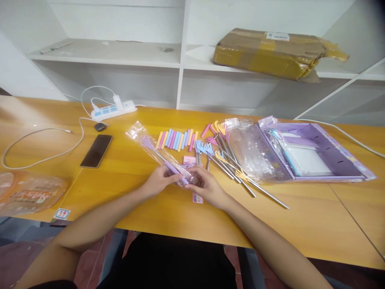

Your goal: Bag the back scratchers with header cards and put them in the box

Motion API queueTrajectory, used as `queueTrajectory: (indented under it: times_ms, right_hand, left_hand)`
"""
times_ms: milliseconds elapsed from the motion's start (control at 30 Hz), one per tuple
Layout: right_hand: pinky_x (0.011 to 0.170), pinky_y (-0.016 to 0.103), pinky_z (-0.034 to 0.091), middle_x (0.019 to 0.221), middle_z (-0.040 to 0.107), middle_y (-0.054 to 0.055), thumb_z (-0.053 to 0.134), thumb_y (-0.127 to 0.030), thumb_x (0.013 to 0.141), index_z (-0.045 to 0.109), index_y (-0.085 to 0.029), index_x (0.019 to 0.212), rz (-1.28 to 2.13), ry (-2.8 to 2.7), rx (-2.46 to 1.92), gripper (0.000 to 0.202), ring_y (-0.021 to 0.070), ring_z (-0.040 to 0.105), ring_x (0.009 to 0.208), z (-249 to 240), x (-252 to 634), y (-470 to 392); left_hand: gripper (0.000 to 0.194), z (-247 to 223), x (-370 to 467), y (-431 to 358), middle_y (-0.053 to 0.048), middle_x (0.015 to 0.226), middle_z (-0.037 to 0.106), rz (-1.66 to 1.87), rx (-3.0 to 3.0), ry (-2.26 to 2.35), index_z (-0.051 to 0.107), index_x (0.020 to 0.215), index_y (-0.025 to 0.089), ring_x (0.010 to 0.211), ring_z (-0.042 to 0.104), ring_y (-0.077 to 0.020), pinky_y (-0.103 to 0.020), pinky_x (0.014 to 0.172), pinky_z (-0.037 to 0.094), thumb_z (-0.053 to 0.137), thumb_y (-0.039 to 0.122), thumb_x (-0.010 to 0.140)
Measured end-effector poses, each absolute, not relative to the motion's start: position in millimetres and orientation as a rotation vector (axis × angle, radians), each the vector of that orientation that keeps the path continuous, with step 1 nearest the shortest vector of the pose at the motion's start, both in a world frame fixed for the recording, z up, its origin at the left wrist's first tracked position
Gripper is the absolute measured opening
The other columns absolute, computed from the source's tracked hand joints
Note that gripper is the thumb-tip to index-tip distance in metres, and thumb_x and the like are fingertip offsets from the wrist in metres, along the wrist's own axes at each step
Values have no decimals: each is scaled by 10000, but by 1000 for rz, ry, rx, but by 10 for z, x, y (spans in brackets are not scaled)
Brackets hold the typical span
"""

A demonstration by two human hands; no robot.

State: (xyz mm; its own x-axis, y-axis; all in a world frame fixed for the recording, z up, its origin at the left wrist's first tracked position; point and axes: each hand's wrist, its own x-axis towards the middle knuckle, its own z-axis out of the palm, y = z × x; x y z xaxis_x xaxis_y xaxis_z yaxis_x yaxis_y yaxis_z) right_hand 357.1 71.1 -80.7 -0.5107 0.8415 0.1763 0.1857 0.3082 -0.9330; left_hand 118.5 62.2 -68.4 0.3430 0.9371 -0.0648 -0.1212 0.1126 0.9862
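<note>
A purple back scratcher lies inside a clear plastic sleeve, its claw end pointing up and left. My left hand is closed around the handle and sleeve. Fingers of my right hand pinch the sleeve at the handle's lower end. Pink printed cards lie under and behind my right hand, partly hidden. Beyond the sleeve is a row of pastel handles. Metal rods with coloured claws are heaped to the right.
An open purple box holds a packaged blue scratcher; clear sleeves pile beside it. Left are a phone, a power strip, a cable and an orange plastic bag. A taped carton rests on the shelf.
</note>
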Motion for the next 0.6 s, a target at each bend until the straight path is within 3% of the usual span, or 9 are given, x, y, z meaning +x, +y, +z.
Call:
queueTrajectory:
  times_ms: [167, 300, 367, 533, 600]
  right_hand:
    - [714, 338, 508, 1095, 630, 65, 793, -453, 968, 622, -287, 1353, 1162, -1943, -928, 453, 192, 607, 804, -847, 3570, 683]
    - [665, 319, 547, 1236, 562, 88, 855, -416, 922, 555, -299, 1391, 1039, -1962, -821, 569, 158, 613, 773, -820, 3623, 703]
    - [678, 323, 574, 1278, 536, 100, 850, -373, 932, 577, -292, 1356, 919, -2031, -742, 511, 141, 605, 764, -782, 3648, 716]
    - [720, 323, 603, 1223, 510, 93, 716, -203, 1020, 700, -248, 1155, 615, -2165, -600, 142, 149, 644, 847, -723, 3659, 729]
    - [733, 323, 609, 1209, 523, 93, 691, -166, 1028, 713, -239, 1121, 553, -2177, -567, 120, 152, 657, 860, -718, 3661, 726]
  left_hand:
    - [346, -698, 1151, 688, -119, 1060, 813, 945, 1220, 903, 812, 1061, 176, 981, 764, -261, -354, 892, 592, 865, 463, 875]
    - [378, -661, 1115, 753, -79, 982, 754, 1078, 1178, 933, 754, 1025, 160, 903, 713, -211, -325, 858, 566, 872, 484, 869]
    - [395, -640, 1102, 762, -64, 978, 735, 1061, 1130, 926, 727, 1047, 165, 878, 703, -197, -310, 817, 562, 871, 489, 872]
    - [425, -610, 1107, 727, -46, 980, 709, 988, 1100, 896, 662, 1086, 173, 865, 692, -189, -311, 794, 557, 845, 508, 899]
    - [413, -605, 1110, 720, -48, 986, 702, 988, 1156, 884, 654, 1086, 171, 882, 686, -190, -322, 824, 550, 817, 515, 925]
